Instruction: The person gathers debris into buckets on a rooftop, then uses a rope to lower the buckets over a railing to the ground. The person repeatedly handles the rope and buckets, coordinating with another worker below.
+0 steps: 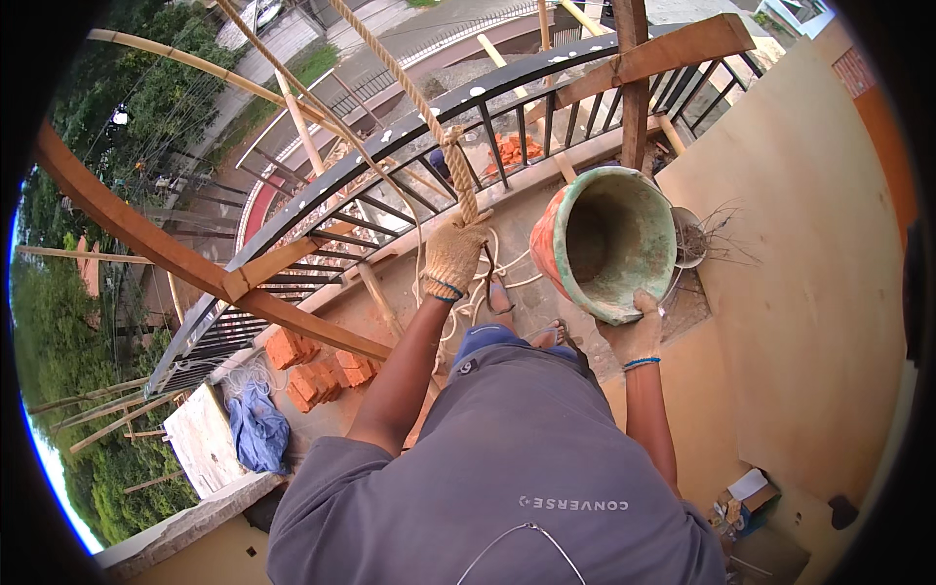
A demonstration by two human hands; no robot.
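Note:
My left hand [452, 257], in a knitted work glove with a blue cuff edge, is closed around the knotted end of a thick twisted rope [461, 172]. A dark metal hook [488, 281] hangs just below that hand. My right hand [636, 333], gloved the same way, grips the near rim of a bucket [621, 219], orange outside and greenish inside, caked with dried mortar. The bucket is tilted, its mouth facing me, and looks empty inside. Coils of thinner rope [468, 311] lie on the floor around my feet.
A black metal railing [409, 139] curves in front, with wooden beams [168, 252] and bamboo poles across it. Stacked orange bricks [314, 384] and a blue cloth [257, 428] lie at left. A smaller pail [689, 238] with twigs stands behind the bucket, beside a large pale board [797, 270].

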